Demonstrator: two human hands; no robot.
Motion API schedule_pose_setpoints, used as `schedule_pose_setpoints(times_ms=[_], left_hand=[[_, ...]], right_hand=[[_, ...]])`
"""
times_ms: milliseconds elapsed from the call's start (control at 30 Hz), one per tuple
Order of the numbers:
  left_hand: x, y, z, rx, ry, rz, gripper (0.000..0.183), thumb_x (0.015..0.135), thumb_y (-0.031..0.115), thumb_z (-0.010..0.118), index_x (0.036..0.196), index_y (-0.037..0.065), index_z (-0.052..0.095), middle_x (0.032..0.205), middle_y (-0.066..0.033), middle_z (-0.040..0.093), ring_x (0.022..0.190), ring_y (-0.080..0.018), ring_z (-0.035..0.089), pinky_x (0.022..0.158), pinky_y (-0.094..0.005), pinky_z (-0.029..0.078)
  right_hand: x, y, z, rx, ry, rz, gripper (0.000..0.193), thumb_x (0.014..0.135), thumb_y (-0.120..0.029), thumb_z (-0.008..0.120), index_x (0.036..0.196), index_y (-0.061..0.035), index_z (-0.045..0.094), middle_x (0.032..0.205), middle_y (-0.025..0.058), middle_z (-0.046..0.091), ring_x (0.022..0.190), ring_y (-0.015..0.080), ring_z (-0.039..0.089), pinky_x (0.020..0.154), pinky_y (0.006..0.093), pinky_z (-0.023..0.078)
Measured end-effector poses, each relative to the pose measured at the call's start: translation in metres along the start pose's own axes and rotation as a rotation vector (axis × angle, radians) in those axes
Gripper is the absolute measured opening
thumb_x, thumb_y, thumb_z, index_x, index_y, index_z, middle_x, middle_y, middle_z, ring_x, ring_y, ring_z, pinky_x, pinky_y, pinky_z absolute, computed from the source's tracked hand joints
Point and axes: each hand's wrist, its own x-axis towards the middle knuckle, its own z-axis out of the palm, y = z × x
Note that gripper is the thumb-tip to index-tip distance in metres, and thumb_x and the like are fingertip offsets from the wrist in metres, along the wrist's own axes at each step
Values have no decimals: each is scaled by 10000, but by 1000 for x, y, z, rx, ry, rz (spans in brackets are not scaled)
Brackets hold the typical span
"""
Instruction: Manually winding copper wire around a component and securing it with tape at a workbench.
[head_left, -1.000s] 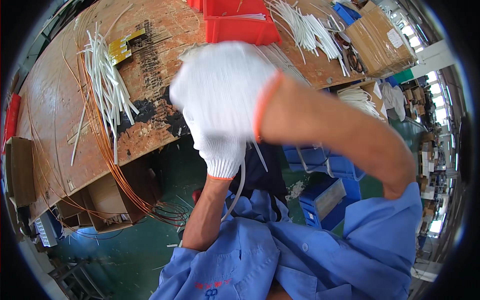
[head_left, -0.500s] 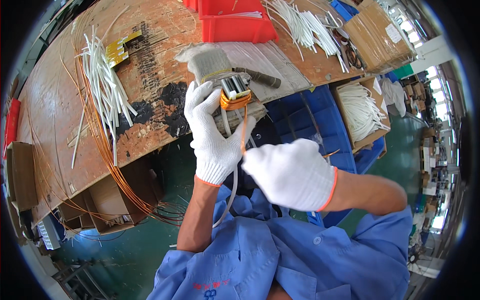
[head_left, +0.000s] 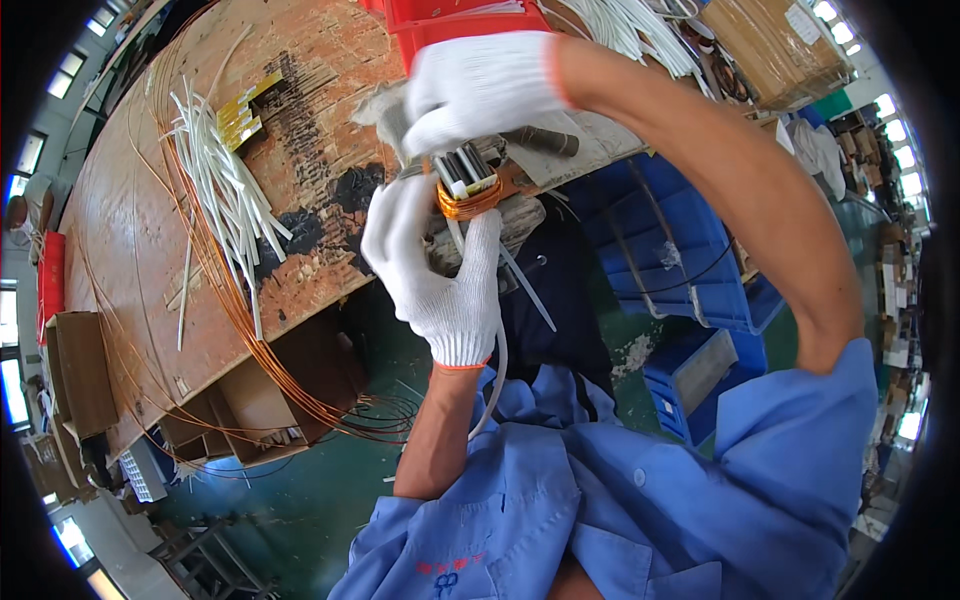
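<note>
- Fingers of the left hand [head_left: 437, 295] are curving round the left side of the copper coil [head_left: 468, 207], with the thumb bearing on its lower right edge; a wide gap is showing between thumb and forefinger, and the tips are gripping the coil.
- Fingers of the right hand [head_left: 485, 85] are bending inward; blur is masking how tightly, and whether they are holding anything I cannot tell.
- Copper coil is sitting at upper centre of the frame, encircling a block of dark rods [head_left: 460, 163] at the edge of the worktop [head_left: 110, 245].
- Controlling relation: the coil is lying directly below the right fingers, just beside them; the left hand is nearer, being in contact. The rods' long axis is running from upper left to lower right.
- Red bin [head_left: 438, 28], top centre, is holding pale strips.
- Blue crate [head_left: 600, 215], right of centre, is standing below worktop level; its contents are not showing clearly.
- Open cardboard box [head_left: 255, 400], lower left, is standing under the worktop; its inside is too dark for checking.
</note>
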Motion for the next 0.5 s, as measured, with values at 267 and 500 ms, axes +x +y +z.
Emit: schedule_pose_setpoints(times_ms=[267,500], left_hand=[[11,-5,-2,-36,-157,109,518,859,35,894,1349,2,730,1452,-198,691,1508,-440,541,1308,-577,355],[23,7,-16,52,-290,54,502,853,-9,836,1323,-31,662,1456,-222,654,1512,-444,533,1287,-535,388]], right_hand=[[-140,-54,98,173,590,331,218,1048,-234,702,1012,-25,752,884,186,758,859,389,764,739,471,595],[-133,-52,90,174,732,334,221,1027,-234,731,947,-31,760,882,187,738,815,418,739,710,488,579]])
